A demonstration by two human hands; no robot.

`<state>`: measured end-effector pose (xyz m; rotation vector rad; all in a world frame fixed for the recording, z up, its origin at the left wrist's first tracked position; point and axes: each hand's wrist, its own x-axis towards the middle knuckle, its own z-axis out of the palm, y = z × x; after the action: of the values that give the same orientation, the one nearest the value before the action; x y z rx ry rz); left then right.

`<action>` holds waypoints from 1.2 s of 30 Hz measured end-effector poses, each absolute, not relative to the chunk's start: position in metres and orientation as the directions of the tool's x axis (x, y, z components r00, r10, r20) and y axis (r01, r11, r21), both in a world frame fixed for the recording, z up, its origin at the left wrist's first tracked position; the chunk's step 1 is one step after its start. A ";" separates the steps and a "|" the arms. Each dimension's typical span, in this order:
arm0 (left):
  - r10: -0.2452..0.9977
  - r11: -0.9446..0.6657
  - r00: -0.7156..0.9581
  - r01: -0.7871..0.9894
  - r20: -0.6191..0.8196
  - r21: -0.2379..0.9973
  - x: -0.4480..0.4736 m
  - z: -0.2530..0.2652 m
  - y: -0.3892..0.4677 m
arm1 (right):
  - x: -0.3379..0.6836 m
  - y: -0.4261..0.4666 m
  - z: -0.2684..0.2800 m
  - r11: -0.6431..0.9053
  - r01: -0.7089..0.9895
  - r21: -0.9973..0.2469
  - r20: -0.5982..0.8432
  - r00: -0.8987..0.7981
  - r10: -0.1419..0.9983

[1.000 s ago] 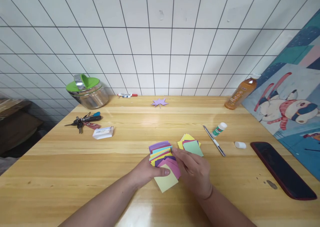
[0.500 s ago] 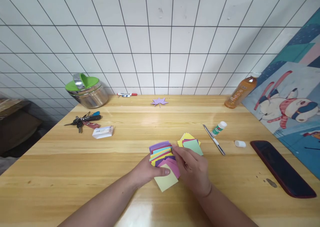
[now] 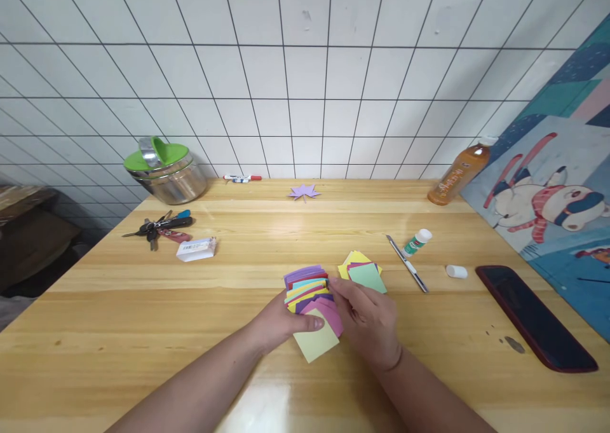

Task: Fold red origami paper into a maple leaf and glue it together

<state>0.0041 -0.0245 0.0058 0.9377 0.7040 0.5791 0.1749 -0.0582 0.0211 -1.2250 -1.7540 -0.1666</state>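
My left hand (image 3: 286,322) holds a fanned stack of coloured paper squares (image 3: 307,288), its thumb lying across the pale yellow sheet (image 3: 315,344) on top. Purple, red, light blue, yellow and pink edges show in the fan. At the stack's right edge, the closed fingertips of my right hand (image 3: 369,318) pinch the paper; which sheets they grip is hidden. Just beyond my right hand, a smaller pile of paper squares (image 3: 366,276) lies on the table, with a light green one on top.
To the right lie a utility knife (image 3: 407,264), a glue stick (image 3: 417,242), its white cap (image 3: 456,272) and a phone (image 3: 534,318). A drink bottle (image 3: 460,173), purple paper leaf (image 3: 304,192), marker (image 3: 243,178) and steel pot (image 3: 166,172) stand or lie near the wall. Keys (image 3: 159,226) and a small white box (image 3: 196,250) are left.
Both hands keep nearly the same hold on the paper stack. The whole view has shifted very slightly; nothing has been visibly picked up or let go.
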 end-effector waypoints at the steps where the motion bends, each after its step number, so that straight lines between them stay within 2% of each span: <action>1: 0.708 0.476 0.647 -0.143 -0.282 0.868 0.004 0.006 -0.024 | 0.175 -0.058 0.021 0.484 0.786 -0.384 0.753 -0.036 0.657; 13: 0.726 0.469 0.622 -0.136 -0.293 0.873 0.005 0.007 -0.025 | 0.175 -0.058 0.021 0.502 0.775 -0.384 0.763 -0.040 0.645; 25: 0.726 0.474 0.617 -0.129 -0.303 0.871 0.002 -0.002 -0.025 | 0.174 -0.057 0.019 0.507 0.711 -0.487 0.710 -0.016 0.704; 28: 0.727 0.473 0.614 -0.123 -0.307 0.872 0.003 0.000 -0.025 | 0.175 -0.056 0.020 0.480 0.670 -0.566 0.635 -0.018 0.772; 33: 0.731 0.452 0.609 -0.095 -0.308 0.887 0.005 0.008 -0.026 | 0.178 -0.053 0.019 0.252 0.464 -0.849 0.332 0.097 0.938; 36: 0.740 0.431 0.599 -0.072 -0.307 0.899 0.007 0.009 -0.026 | 0.179 -0.053 0.018 0.227 0.408 -0.884 0.297 0.117 0.948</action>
<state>0.0065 -0.0262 0.0091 1.0051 0.7840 0.5762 0.1791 -0.0532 0.0177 -1.3549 -1.4690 0.6591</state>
